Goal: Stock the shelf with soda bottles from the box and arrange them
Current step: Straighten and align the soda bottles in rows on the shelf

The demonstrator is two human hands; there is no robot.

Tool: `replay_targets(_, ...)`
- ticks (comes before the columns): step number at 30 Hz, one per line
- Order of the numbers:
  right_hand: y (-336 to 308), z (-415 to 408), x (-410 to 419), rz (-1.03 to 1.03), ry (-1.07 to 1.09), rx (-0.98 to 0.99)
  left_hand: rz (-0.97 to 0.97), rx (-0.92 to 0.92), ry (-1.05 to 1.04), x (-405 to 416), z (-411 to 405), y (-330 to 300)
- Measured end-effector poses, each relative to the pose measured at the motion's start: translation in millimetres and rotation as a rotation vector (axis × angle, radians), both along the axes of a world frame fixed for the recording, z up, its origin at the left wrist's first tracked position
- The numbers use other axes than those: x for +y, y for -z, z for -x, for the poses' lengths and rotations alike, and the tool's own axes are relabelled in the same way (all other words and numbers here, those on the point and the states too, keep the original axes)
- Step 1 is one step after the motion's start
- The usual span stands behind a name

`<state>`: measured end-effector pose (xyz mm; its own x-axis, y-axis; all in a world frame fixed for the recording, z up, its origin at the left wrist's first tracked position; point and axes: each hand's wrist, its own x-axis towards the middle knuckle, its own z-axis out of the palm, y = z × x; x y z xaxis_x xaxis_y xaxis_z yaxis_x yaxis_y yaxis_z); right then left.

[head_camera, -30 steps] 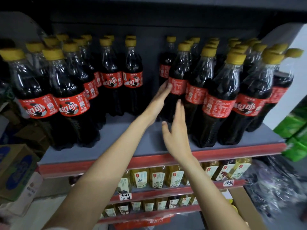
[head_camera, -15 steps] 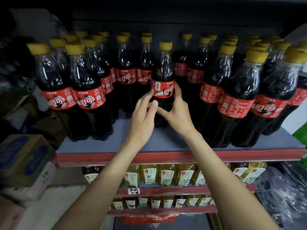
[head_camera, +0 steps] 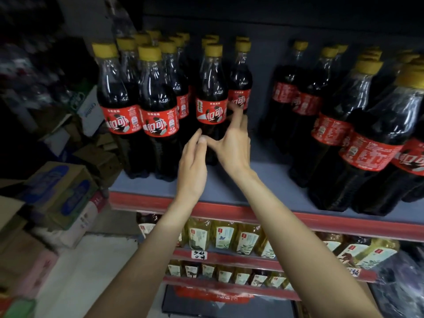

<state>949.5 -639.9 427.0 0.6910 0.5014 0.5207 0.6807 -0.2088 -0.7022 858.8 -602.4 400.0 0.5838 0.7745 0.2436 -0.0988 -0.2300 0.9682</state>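
A dark soda bottle [head_camera: 211, 104] with a yellow cap and red label stands on the grey shelf [head_camera: 266, 180], just right of the left group of soda bottles [head_camera: 158, 106]. My right hand [head_camera: 231, 148] wraps its lower part, fingers on the right side of the label and thumb across the front. My left hand [head_camera: 192, 166] rests its fingertips on the bottle's lower left, touching the right thumb, holding nothing. A second group of soda bottles [head_camera: 367, 138] fills the shelf's right side.
A bare gap of shelf lies between the two bottle groups. Lower shelves hold yellow tea bottles [head_camera: 224, 237]. Stacked cardboard boxes [head_camera: 59, 193] sit at the left. A red rail [head_camera: 298, 221] edges the shelf front.
A bottle was taken from the right group and slid left with both hands; it now stands beside the left group. My view has shifted right and closer.
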Motion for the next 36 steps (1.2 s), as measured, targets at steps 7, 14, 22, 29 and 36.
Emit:
replay_targets(7,2.9,-2.5,-2.9,0.008,-0.137,0.044,0.121,-0.039,-0.014,13.8,-4.7,0.6)
replay_targets(14,3.0,-1.7,-5.7,0.006,-0.207,0.092,0.087,0.003,0.015,6.0,-0.7,-2.1)
replay_targets(22,1.3,17.5,-114.7,-0.25,-0.093,-0.075,-0.392,-0.263,-0.003,-42.3,8.1,-5.3)
replay_targets(29,27.6,1.9,-205.4,-0.356,0.464,-0.174,-0.479,-0.057,0.389,-98.8,-52.5,-20.5)
replay_targets(36,25.2,-7.9,-222.7,-0.312,0.219,0.068,-0.268,-0.017,0.439,-158.9,-72.7,-14.1)
